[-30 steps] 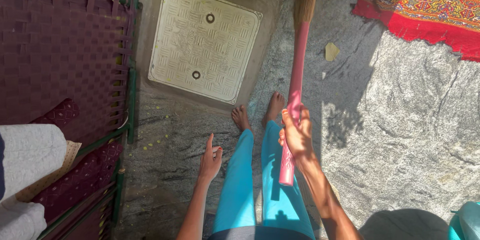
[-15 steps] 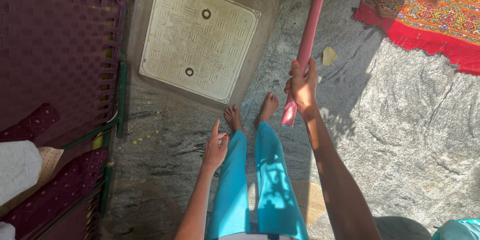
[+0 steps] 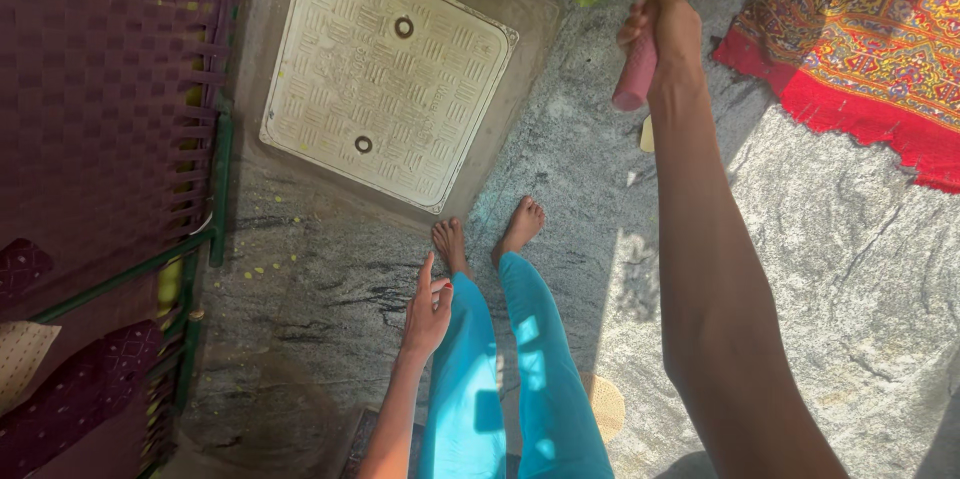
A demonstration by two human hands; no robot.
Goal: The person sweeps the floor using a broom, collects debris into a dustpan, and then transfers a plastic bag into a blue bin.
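Your right hand (image 3: 668,34) was closed around the pink broom handle (image 3: 648,39), held high near the far edge of the stone floor (image 3: 850,269). Your left hand (image 3: 428,314) hung loose beside your leg, index finger extended, holding nothing.

pink handle (image 3: 645,49), red patterned cloth (image 3: 870,49)

Hard sunlight falls on the granite floor (image 3: 850,269) right of the square cover (image 3: 385,74), bleaching it near glare. The cover itself and the woven cot (image 3: 100,89) left of it lie in even shade. Dappled light spots mark the turquoise trousers (image 3: 520,359). Focus is sharp; straight lines bend slightly toward the edges.
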